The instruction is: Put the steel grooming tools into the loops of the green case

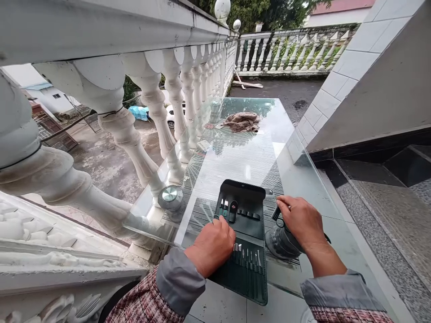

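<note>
A dark green manicure case (pixel 247 233) lies unfolded on the glass table. Slim metal tools (pixel 251 262) stand in loops along its lower half. The upper half bears a black clipper-like piece (pixel 233 211), small tools to its left and several loops without tools. My left hand (pixel 213 246) is closed at the case's left edge by the fold, hiding part of it. To the right of the case, my right hand (pixel 301 220) is closed in a pinch on a small dark tool with a ring-like end (pixel 277 216); its exact kind is unclear.
The glass table (pixel 303 179) has round supports, including a metal-capped one (pixel 169 194) at left. A crumpled brown cloth (pixel 241 122) lies at the far end. A white balustrade (pixel 148 85) runs along the left; granite steps (pixel 387 202) stand at right.
</note>
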Tool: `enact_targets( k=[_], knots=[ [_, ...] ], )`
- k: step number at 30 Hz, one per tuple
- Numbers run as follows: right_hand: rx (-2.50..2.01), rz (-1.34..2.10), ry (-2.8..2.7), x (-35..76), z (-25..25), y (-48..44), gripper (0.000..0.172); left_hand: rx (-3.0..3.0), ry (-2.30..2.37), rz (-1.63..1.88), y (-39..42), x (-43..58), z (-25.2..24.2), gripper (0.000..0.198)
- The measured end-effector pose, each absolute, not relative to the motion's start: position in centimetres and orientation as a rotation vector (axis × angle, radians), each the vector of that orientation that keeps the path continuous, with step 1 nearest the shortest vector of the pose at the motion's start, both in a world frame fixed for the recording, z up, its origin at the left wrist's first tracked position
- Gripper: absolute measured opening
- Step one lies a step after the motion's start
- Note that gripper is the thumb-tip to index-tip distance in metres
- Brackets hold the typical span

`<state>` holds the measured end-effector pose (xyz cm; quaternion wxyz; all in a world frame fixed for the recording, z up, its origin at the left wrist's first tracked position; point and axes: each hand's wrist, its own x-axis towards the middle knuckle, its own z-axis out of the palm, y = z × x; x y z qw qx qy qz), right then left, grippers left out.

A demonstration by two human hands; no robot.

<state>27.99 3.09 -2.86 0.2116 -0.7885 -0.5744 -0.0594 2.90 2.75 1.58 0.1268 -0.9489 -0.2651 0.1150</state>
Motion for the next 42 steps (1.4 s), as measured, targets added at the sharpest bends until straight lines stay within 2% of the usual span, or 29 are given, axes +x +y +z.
enact_targets(
  k=[6, 13, 20, 36, 42],
  knots=[
    [-2.024, -0.344, -1.659, 26.7, -2.3, 2.7, 0.031, -2.844, -0.817, 0.309, 3.1, 2.6, 1.9, 0.025],
    [-1.618, -0.15, -1.859, 20.3, -0.8, 0.0, 0.02, -2.825, -1.171, 0.272, 4.5, 1.2, 3.3, 0.007],
    [-1.562, -0.012, -1.965, 17.4, -1.9, -1.6, 0.023, -2.812, -1.23, 0.339, 4.9, 1.3, 2.9, 0.01],
    [-1.584, 0.03, -2.019, 16.1, -2.5, -0.6, 0.018, -2.848, -1.098, 0.379, 5.0, 2.0, 2.3, 0.013],
    [-1.538, 0.087, -2.014, 16.0, -2.3, -0.7, 0.021, -2.868, -1.001, 0.302, 5.2, 0.9, 2.6, 0.012]
  ],
)
